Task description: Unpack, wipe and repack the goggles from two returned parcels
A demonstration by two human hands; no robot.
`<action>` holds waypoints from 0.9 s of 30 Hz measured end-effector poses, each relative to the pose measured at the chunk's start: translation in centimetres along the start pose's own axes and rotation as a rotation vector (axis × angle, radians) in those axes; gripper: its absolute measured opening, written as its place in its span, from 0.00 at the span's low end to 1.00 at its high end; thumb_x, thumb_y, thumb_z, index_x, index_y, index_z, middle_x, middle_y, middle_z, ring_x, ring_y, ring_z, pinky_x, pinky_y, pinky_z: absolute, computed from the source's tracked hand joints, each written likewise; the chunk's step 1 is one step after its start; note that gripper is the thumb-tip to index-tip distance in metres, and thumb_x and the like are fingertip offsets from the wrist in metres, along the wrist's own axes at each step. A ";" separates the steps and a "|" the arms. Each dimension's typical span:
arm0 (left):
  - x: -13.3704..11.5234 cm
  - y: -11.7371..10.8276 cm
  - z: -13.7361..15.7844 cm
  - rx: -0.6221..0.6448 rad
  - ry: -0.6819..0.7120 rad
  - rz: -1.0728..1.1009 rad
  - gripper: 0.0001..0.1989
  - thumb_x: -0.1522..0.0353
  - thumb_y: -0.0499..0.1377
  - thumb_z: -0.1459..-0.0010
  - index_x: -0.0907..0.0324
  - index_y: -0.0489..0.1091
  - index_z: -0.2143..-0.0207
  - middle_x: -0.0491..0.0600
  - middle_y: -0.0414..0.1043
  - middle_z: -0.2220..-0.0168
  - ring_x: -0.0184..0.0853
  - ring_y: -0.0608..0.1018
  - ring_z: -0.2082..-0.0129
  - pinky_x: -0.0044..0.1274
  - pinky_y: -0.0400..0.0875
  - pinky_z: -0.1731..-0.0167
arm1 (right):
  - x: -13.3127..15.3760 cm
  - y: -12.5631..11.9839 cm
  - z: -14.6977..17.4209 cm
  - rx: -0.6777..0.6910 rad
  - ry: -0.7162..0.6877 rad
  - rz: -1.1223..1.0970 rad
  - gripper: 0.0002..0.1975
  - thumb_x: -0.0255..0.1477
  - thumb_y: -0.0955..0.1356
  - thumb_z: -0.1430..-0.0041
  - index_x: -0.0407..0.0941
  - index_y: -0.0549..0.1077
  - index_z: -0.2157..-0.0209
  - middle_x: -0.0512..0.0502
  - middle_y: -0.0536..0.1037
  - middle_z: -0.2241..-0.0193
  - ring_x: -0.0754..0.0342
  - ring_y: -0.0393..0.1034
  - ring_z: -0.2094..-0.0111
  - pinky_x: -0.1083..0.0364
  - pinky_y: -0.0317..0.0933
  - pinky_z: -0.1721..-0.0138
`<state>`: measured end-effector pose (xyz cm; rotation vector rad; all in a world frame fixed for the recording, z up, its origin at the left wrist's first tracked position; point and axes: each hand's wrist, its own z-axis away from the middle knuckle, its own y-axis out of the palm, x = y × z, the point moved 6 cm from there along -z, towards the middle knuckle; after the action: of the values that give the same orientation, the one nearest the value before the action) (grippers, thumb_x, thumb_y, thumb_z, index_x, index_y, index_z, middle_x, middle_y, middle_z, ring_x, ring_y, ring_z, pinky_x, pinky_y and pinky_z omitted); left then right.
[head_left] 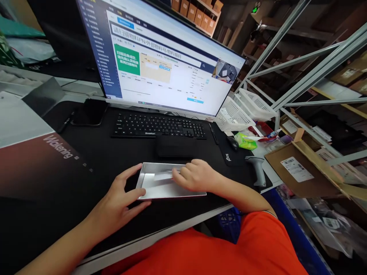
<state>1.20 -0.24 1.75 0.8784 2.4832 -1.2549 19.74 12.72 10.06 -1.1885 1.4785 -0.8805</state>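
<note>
A shallow open box (151, 191) with white walls and a silvery inside lies at the front of the black desk mat. My left hand (117, 202) grips its left end, thumb over the near rim and fingers along the outside. Over the right half of the box is my right hand (196, 175), its fingers curled closed. A thin whitish piece (164, 175) shows inside the box by my right fingertips; whether they hold it is unclear. Behind the box lies a black keyboard (160, 126) in front of a lit monitor (172, 76).
At the left stands a larger box (37, 152) marked "Wakening", near a dark phone (89, 112). To the right are a mouse (233, 143), a handheld scanner (258, 172), white baskets (233, 116) and a cardboard box (301, 168). A metal rack (321, 57) rises beyond.
</note>
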 end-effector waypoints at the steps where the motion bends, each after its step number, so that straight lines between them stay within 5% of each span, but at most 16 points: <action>1: -0.2 -0.1 0.0 -0.011 0.023 -0.005 0.01 0.69 0.66 0.33 0.54 0.78 0.62 0.48 0.48 0.20 0.51 0.71 0.29 0.39 0.79 0.35 | 0.8 0.1 0.5 0.009 -0.052 0.043 0.16 0.33 0.65 0.19 0.42 0.80 0.61 0.50 0.73 0.78 0.56 0.58 0.78 0.51 0.43 0.73; 6: -0.7 -0.4 0.8 -0.007 0.162 0.020 0.14 0.77 0.68 0.39 0.52 0.76 0.55 0.46 0.48 0.19 0.52 0.68 0.26 0.41 0.78 0.34 | 0.7 -2.0 3.1 -0.053 -0.073 -0.066 0.36 0.57 0.59 0.22 0.44 0.78 0.68 0.50 0.71 0.80 0.55 0.61 0.78 0.50 0.47 0.73; 9: -0.7 -0.4 1.2 -0.013 0.230 0.002 0.15 0.76 0.68 0.39 0.51 0.75 0.53 0.47 0.51 0.20 0.51 0.70 0.27 0.41 0.80 0.36 | -1.9 -4.8 4.8 -0.200 0.102 -0.094 0.33 0.52 0.57 0.19 0.44 0.82 0.60 0.49 0.76 0.77 0.54 0.68 0.76 0.50 0.54 0.70; 12: -1.1 -0.4 1.2 -0.055 0.275 0.008 0.11 0.75 0.69 0.38 0.53 0.76 0.56 0.51 0.58 0.23 0.47 0.73 0.30 0.37 0.80 0.36 | -6.5 -5.4 6.0 -0.277 0.438 -0.089 0.18 0.42 0.65 0.22 0.46 0.81 0.46 0.45 0.85 0.66 0.49 0.79 0.63 0.50 0.66 0.60; 14: -1.4 -0.4 1.0 -0.089 0.248 0.033 0.09 0.75 0.69 0.37 0.54 0.76 0.58 0.53 0.61 0.25 0.46 0.73 0.29 0.35 0.76 0.33 | -9.7 -3.4 6.0 -0.223 0.560 -0.188 0.26 0.39 0.75 0.31 0.46 0.75 0.35 0.39 0.85 0.48 0.42 0.79 0.46 0.46 0.69 0.44; 16: -1.8 -0.4 1.0 -0.108 0.235 0.046 0.08 0.75 0.68 0.37 0.54 0.76 0.59 0.53 0.63 0.26 0.45 0.72 0.28 0.34 0.72 0.29 | -11.8 0.0 5.3 -0.105 0.534 -0.354 0.48 0.38 0.83 0.45 0.46 0.65 0.27 0.32 0.73 0.31 0.35 0.68 0.31 0.39 0.63 0.31; 19: -2.2 -0.4 1.2 -0.121 0.276 0.038 0.08 0.74 0.69 0.39 0.55 0.76 0.60 0.55 0.67 0.30 0.46 0.73 0.29 0.32 0.72 0.29 | -13.1 5.5 4.1 0.053 0.541 -0.508 0.63 0.32 0.86 0.54 0.47 0.56 0.22 0.29 0.68 0.28 0.34 0.67 0.29 0.38 0.63 0.29; 23: -1.5 -1.2 1.2 -0.168 0.209 -0.012 0.04 0.70 0.70 0.39 0.54 0.78 0.64 0.55 0.74 0.39 0.46 0.77 0.32 0.32 0.75 0.32 | -11.6 8.0 3.9 -0.065 0.589 -0.333 0.47 0.22 0.80 0.48 0.48 0.66 0.28 0.32 0.73 0.33 0.36 0.72 0.34 0.39 0.67 0.34; 27: -0.9 -2.6 1.2 -0.236 0.147 -0.052 0.04 0.68 0.68 0.39 0.52 0.77 0.67 0.51 0.78 0.46 0.49 0.80 0.36 0.39 0.82 0.38 | -9.5 7.6 5.4 -0.169 0.482 -0.186 0.21 0.26 0.78 0.39 0.61 0.81 0.48 0.46 0.80 0.38 0.37 0.71 0.31 0.37 0.65 0.35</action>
<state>0.30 -2.74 3.18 0.8781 2.7142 -0.9152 23.29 24.03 4.12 -1.3116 1.8768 -1.2526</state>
